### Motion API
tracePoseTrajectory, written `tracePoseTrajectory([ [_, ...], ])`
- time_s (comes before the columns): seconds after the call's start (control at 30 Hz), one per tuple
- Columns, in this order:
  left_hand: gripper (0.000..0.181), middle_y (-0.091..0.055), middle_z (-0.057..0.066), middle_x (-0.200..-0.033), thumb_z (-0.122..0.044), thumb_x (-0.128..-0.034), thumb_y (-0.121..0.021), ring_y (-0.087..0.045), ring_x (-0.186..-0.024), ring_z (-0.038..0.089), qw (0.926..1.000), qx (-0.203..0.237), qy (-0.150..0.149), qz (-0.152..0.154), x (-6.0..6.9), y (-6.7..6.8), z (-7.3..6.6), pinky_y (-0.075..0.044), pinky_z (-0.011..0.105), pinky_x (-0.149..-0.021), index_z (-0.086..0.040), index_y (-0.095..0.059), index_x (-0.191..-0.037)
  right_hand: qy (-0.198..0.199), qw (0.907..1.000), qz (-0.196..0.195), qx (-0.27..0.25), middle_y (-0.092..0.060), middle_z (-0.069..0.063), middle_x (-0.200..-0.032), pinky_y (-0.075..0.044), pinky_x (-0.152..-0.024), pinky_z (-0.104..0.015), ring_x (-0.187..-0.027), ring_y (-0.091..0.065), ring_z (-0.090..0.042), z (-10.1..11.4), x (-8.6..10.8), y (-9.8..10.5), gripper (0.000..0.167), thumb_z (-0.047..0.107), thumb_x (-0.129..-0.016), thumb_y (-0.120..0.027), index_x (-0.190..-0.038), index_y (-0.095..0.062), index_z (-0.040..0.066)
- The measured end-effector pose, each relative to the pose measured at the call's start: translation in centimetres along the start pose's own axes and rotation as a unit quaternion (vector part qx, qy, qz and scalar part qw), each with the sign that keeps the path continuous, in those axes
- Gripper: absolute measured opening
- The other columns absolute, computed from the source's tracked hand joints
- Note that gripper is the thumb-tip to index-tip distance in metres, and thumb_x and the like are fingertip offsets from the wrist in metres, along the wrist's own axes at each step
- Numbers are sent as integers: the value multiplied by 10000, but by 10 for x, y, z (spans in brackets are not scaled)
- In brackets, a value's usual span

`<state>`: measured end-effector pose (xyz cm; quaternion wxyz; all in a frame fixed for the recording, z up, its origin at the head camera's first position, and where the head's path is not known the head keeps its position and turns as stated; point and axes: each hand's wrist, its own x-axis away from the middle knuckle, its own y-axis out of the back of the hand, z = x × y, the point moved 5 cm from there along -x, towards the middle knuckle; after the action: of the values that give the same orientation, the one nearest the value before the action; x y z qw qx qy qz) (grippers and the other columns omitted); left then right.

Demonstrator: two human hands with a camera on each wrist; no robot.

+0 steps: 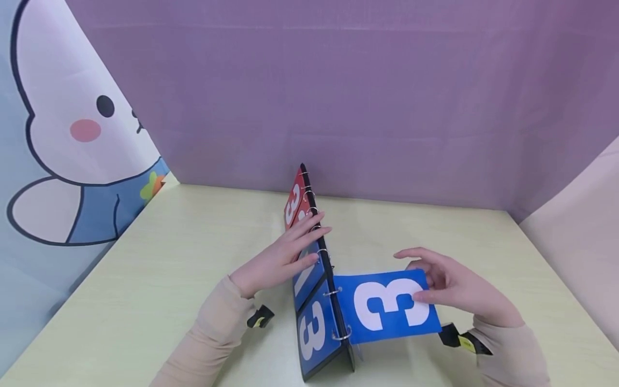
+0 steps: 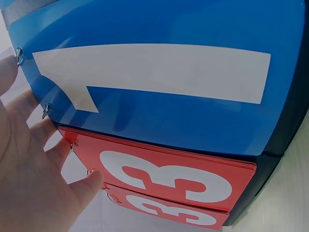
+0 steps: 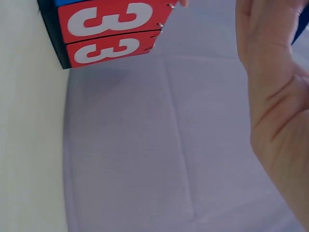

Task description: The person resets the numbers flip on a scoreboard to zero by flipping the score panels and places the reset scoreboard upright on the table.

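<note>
A tabletop flip scoreboard with blue and red number cards on metal rings stands upright, end-on in the head view. Fingers extended, my left hand rests across its top edge near the middle. In the left wrist view that hand lies by the rings, beside a blue card with a 1 and red cards with a 3. My right hand pinches the outer end of a blue card with a 3, which sticks out to the right from its rings. Another blue 3 card faces left at the near end.
The scoreboard stands on a pale wooden table. Behind it hangs a purple cloth. On the left is a backdrop with a cartoon rabbit, and a whitish cloth borders the right.
</note>
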<state>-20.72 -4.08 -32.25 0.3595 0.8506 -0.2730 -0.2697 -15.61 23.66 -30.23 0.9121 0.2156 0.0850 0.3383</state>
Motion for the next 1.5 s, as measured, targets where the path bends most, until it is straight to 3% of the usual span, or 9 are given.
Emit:
tracePoseTrajectory([
  [0.1,557,-128,15,-1597,-282,-958,-542,-131,-1462,245,10000,6,-6,-6,0,0,1,-355,555,-1064,-186,-346,-1471,-74,9989,-443,105,-626,71,-1005,-551,-572,-274,-651,-618,-154,2,3,4,516,10,-900,-591,-1367,-423,151],
  [0.3,563,-123,7,-1598,-286,-957,-543,-123,-1464,236,10000,44,-9,0,0,-1,1,-351,550,-1069,-188,-341,-1474,530,9833,-278,-1718,-620,5,-1143,-580,-763,-337,-972,-664,-171,9,7,9,490,-66,-979,-336,-1386,-413,198],
  [0.37,565,-124,8,-1597,-285,-956,-545,-125,-1464,236,10000,47,-10,0,0,0,1,-356,550,-1065,-188,-342,-1474,735,9789,-148,-1901,-604,-12,-1190,-569,-811,-327,-1025,-642,-171,12,9,9,516,-82,-974,-304,-1417,-370,174],
  [0.67,563,-124,7,-1597,-287,-957,-544,-123,-1464,237,10000,24,39,6,0,0,2,-362,544,-1063,-189,-342,-1473,-255,9962,-118,-825,-625,32,-1181,-584,-740,-346,-938,-676,-213,15,16,2,661,-39,-938,-486,-1469,-252,277],
  [1.03,551,-123,11,-1598,-287,-961,-537,-120,-1465,238,10000,-5,17,4,0,-1,2,-366,544,-1059,-186,-348,-1469,560,9731,-592,-2154,-617,-15,-1226,-570,-694,-411,-930,-696,-233,26,20,4,520,-118,-954,-333,-1377,-431,168],
  [1.13,549,-124,14,-1598,-284,-963,-535,-118,-1466,239,10000,-15,6,-2,-1,-1,1,-359,544,-1065,-183,-348,-1469,976,9691,-395,-2230,-569,-54,-1298,-576,-724,-423,-1025,-660,-236,23,22,2,446,56,-1002,-348,-1440,-324,137],
  [1.3,542,-120,13,-1598,-283,-966,-530,-115,-1466,243,10000,-14,19,-8,-1,-1,1,-353,551,-1066,-184,-349,-1468,1591,9760,-93,-1485,-347,-135,-1448,-571,-795,-367,-1222,-500,-232,15,27,-6,922,471,-899,-548,-1511,17,75],
  [1.37,543,-117,11,-1599,-285,-966,-529,-114,-1467,241,10000,-9,30,-6,0,-1,1,-353,552,-1065,-187,-347,-1469,1385,9824,-220,-1232,-279,-127,-1462,-555,-820,-336,-1243,-451,-213,19,29,-11,979,420,-879,-614,-1513,55,89],
  [1.5,544,-115,12,-1599,-283,-965,-529,-113,-1466,242,10000,-7,14,-21,-1,-1,2,-351,552,-1066,-188,-346,-1469,1064,9885,-543,-931,-199,-67,-1489,-560,-817,-311,-1241,-398,-128,33,26,-17,951,-9,-845,-640,-1521,17,115],
])
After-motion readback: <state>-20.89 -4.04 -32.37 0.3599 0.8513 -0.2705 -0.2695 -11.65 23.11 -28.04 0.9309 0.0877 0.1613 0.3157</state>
